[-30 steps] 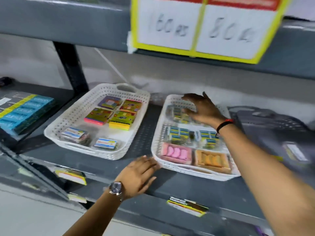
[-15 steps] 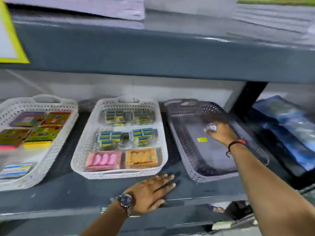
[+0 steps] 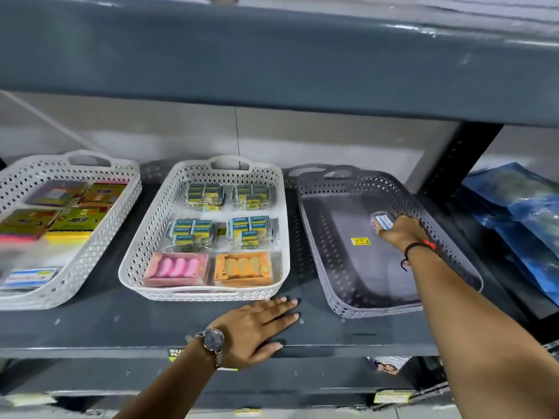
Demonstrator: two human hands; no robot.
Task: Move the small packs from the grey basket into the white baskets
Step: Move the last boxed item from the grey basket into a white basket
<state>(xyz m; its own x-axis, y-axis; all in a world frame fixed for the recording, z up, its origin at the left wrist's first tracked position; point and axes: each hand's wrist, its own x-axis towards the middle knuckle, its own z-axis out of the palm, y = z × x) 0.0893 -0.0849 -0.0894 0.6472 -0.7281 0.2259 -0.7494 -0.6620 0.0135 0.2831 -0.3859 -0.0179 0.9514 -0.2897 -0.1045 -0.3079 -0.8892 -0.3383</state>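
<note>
A grey basket (image 3: 338,276) sits on the shelf at the right, its floor bare except for a yellow sticker (image 3: 360,241). Inside it, near the far right wall, my right hand (image 3: 399,232) is closed around a small white-and-blue pack (image 3: 381,221). A white basket (image 3: 157,231) in the middle holds several blue-yellow packs, a pink pack and an orange pack. Another white basket (image 3: 90,237) at the left holds coloured packs. My left hand (image 3: 257,329) lies flat, palm down, on the shelf in front of the middle basket, holding nothing.
The grey metal shelf (image 3: 121,325) has an upper shelf beam (image 3: 272,62) close overhead. A black perforated upright (image 3: 450,164) stands right of the grey basket, with blue plastic-wrapped goods (image 3: 520,219) beyond it. Price labels hang on the shelf's front edge.
My right hand left the middle white basket, went into the grey basket and closed on a small pack. The view swung right. My left hand stayed flat on the shelf.
</note>
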